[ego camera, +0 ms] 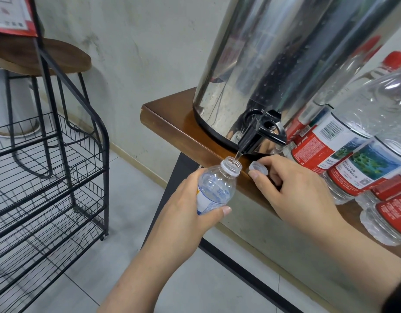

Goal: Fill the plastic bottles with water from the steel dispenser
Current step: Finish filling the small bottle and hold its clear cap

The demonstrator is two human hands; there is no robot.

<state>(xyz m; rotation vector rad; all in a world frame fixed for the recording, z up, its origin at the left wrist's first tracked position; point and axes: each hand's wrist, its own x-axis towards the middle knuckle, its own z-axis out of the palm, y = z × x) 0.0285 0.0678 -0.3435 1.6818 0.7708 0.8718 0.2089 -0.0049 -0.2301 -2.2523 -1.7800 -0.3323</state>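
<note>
A large steel dispenser (pixel 274 64) stands on a brown wooden table (pixel 172 125), its black tap (pixel 260 132) overhanging the table's front edge. A thin stream of water runs from the tap into the open mouth of a small clear plastic bottle (pixel 217 186) with a white and blue label. My left hand (pixel 190 206) grips that bottle from below and holds it tilted under the tap. My right hand (pixel 292 188) rests on the table edge and pinches the bottle's white cap (pixel 258 167) between thumb and fingers.
Several larger clear bottles with red labels (pixel 353 159) stand and lie on the table at the right. A black wire rack (pixel 48 177) stands on the tiled floor at the left, with a round wooden stool (pixel 52 55) behind it.
</note>
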